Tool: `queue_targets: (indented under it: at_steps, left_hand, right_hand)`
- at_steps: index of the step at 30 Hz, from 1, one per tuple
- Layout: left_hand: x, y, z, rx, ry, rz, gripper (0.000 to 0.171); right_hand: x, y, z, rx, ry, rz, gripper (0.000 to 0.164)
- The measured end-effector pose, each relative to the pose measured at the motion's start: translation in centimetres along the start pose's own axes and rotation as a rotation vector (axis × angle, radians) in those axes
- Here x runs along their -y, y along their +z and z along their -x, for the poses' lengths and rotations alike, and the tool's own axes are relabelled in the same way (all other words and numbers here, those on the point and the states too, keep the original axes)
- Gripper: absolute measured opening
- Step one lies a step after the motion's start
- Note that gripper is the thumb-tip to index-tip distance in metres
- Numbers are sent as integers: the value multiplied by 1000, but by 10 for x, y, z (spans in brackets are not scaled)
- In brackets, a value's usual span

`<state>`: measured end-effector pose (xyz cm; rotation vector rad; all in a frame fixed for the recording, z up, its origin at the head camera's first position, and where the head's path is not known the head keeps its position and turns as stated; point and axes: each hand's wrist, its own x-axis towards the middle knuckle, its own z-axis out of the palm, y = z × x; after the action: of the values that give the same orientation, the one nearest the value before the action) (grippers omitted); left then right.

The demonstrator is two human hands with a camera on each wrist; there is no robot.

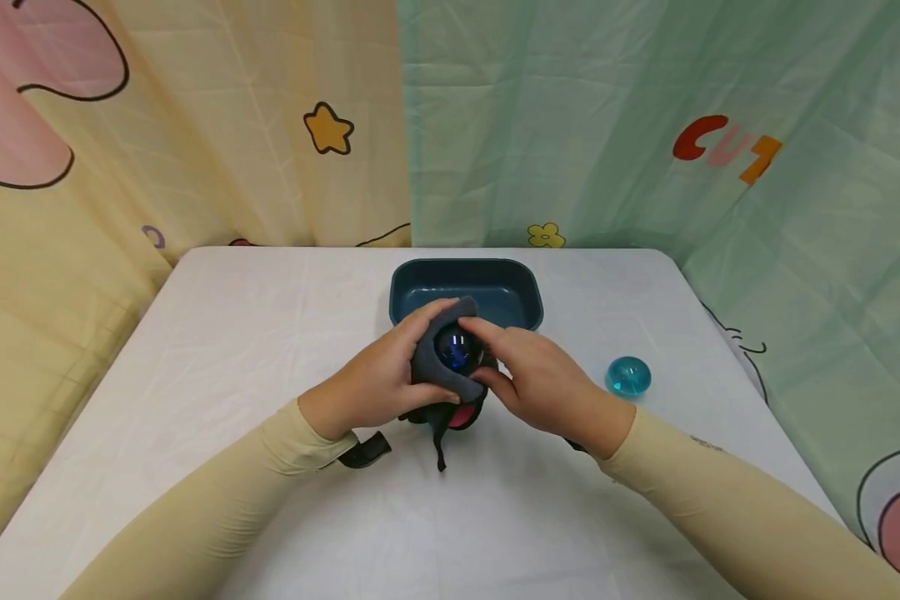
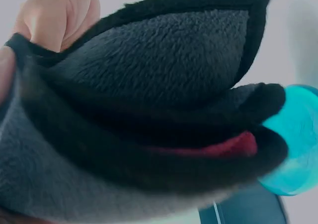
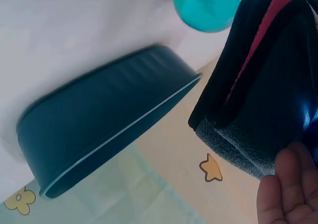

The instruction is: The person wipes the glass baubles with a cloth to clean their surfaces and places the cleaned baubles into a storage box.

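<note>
Sleeves (image 1: 217, 492) near; my left hand (image 1: 378, 371) gripping cloth (image 1: 426, 364), right hand (image 1: 543, 375) pinching dark ball (image 1: 456, 347).
Glossy, it could slip if I loosen.

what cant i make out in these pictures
Underside of the dark ball: head view, covered by the grey cloth.
Part of the tray: head view, behind left hand, right hand and cloth.
Teal ball: left wrist view, cut off by right edge, overlapped by cloth.
Dark print on right sleeve: head view, too small to read.
</note>
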<state>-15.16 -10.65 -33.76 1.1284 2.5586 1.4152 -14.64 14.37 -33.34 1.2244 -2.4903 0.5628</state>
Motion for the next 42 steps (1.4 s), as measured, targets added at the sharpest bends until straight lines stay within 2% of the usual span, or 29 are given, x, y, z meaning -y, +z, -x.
queue_targets:
  at_steps: [3, 8, 10, 12, 15, 18, 21, 23, 26, 31, 32, 34, 37, 40, 42]
  left_hand:
    - [0, 1, -1, 1, -5, 8, 99]
    - [-1, 3, -1, -6, 6, -24, 94]
    - [-1, 3, -1, -3, 13, -29, 93]
    - [-1, 3, -1, -6, 27, -24, 92]
    - [0, 2, -1, -24, 51, -13, 91]
    - [0, 1, -2, -36, 56, 3, 92]
    - [-1, 1, -2, -30, 45, 2, 91]
    - [-1, 2, -2, -25, 37, -14, 91]
    - [-2, 2, -2, -27, 24, -48, 93]
    - [-4, 2, -2, -21, 19, -79, 93]
    - [-5, 2, -2, -23, 22, -83, 92]
    - [-5, 2, -3, -32, 33, -82, 92]
    - [-3, 1, -3, -54, 50, -73, 91]
    - [-3, 0, -3, -62, 53, -50, 91]
    - [-3, -1, -3, -58, 47, -41, 91]
  right_hand:
    - [2, 1, -1, 20, 50, -92, 65]
    - [6, 2, -3, 62, 204, -313, 58]
    - [7, 2, -4, 56, 242, -342, 57]
    - [7, 1, -3, 41, 244, -317, 58]
    - [7, 0, -2, 24, 180, -208, 63]
    - [2, 1, -1, -10, 23, -76, 66]
    - [-4, 4, 0, -81, -122, 47, 68]
    - [-7, 5, 0, -115, -149, 80, 68]
    - [-5, 5, -1, -90, -73, 20, 66]
    - [2, 4, -4, 29, 199, -310, 55]
    - [2, 4, -5, 35, 234, -359, 53]
    - [3, 4, -5, 33, 254, -391, 54]
    - [1, 4, -4, 21, 184, -324, 63]
    - [-4, 4, -1, -8, 12, -158, 68]
    - [-8, 5, -1, -60, -101, -37, 71]
